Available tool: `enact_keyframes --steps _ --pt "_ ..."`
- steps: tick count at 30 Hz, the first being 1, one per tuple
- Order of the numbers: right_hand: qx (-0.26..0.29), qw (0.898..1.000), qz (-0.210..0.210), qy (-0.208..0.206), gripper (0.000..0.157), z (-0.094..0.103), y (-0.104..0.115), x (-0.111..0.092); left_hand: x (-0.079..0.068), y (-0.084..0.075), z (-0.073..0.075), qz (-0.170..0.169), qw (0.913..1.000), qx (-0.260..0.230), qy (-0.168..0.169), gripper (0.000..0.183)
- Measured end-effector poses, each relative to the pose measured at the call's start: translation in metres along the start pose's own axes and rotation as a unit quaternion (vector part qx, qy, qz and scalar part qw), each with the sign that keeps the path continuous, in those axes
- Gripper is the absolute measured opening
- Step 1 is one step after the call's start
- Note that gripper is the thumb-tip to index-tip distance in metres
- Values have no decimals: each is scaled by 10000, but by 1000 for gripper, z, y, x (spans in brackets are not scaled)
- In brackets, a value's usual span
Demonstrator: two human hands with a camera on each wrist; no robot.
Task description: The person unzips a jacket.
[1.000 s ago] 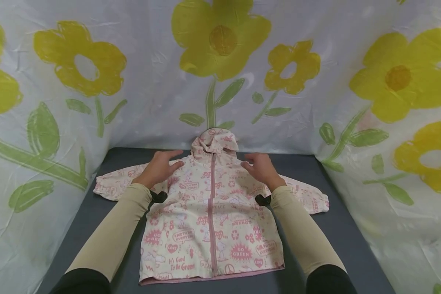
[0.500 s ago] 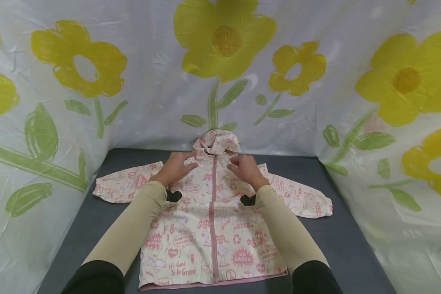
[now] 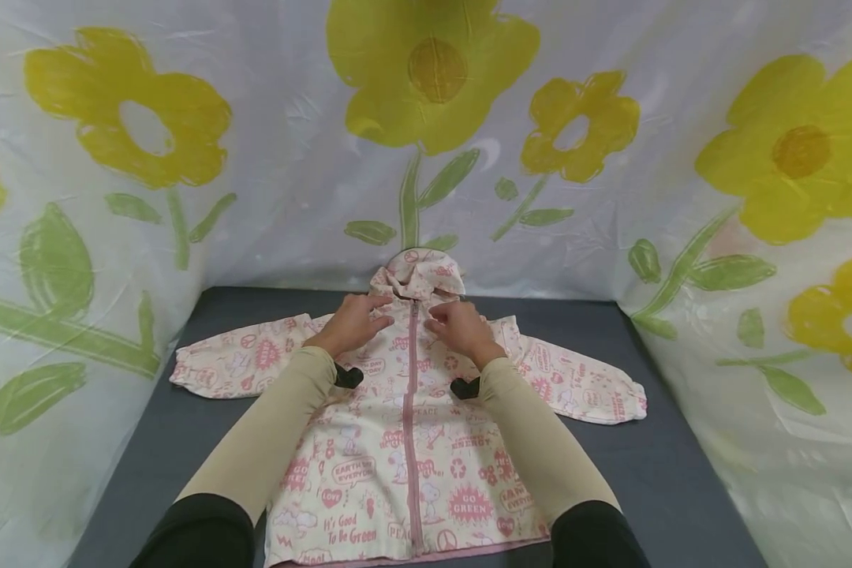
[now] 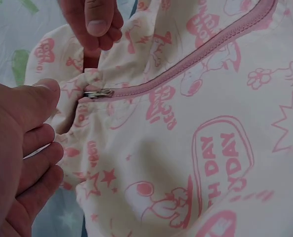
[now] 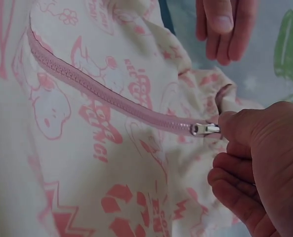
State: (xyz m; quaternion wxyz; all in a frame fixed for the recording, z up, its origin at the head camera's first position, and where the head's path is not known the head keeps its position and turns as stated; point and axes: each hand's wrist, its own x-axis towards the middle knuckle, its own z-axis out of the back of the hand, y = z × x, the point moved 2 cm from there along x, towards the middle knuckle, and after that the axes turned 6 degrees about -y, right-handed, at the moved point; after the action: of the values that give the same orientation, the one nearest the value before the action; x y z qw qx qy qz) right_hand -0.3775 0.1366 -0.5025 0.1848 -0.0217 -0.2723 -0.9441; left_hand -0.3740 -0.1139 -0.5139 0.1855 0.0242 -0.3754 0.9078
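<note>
A cream child's jacket with pink print (image 3: 369,473) lies front up, sleeves spread to both sides and hood at the far end. Its pink zipper (image 3: 409,442) runs down the middle, closed up to the collar, where the metal zipper pull (image 4: 99,93) lies. My left hand (image 3: 355,325) is over the upper chest just left of the zipper, thumb and fingers apart and holding nothing. Across from it, my right hand (image 3: 461,327) has loosely bent fingers. In the right wrist view its thumb (image 5: 240,123) overlaps the pull's end, while the left wrist view shows it apart from the pull.
Under the jacket is a dark grey table (image 3: 177,457). A white curtain (image 3: 291,213) with yellow flowers encloses the back and both sides. The hood (image 3: 417,272) reaches the table's back edge. Black straps with small cameras sit at both wrists.
Both hands have moved inward from the shoulders toward the zipper top, so the gap between them is smaller. The jacket lies nearly as before. The head view has shifted slightly.
</note>
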Motion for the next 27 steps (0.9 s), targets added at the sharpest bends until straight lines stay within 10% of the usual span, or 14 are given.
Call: enact_keyframes --steps 19,27 --pt "19 9990 395 -197 17 -25 -9 17 31 4 -17 -112 9999 123 8 43" --pt "49 9988 448 -201 16 -31 -15 24 48 6 -24 -701 9956 447 -421 32"
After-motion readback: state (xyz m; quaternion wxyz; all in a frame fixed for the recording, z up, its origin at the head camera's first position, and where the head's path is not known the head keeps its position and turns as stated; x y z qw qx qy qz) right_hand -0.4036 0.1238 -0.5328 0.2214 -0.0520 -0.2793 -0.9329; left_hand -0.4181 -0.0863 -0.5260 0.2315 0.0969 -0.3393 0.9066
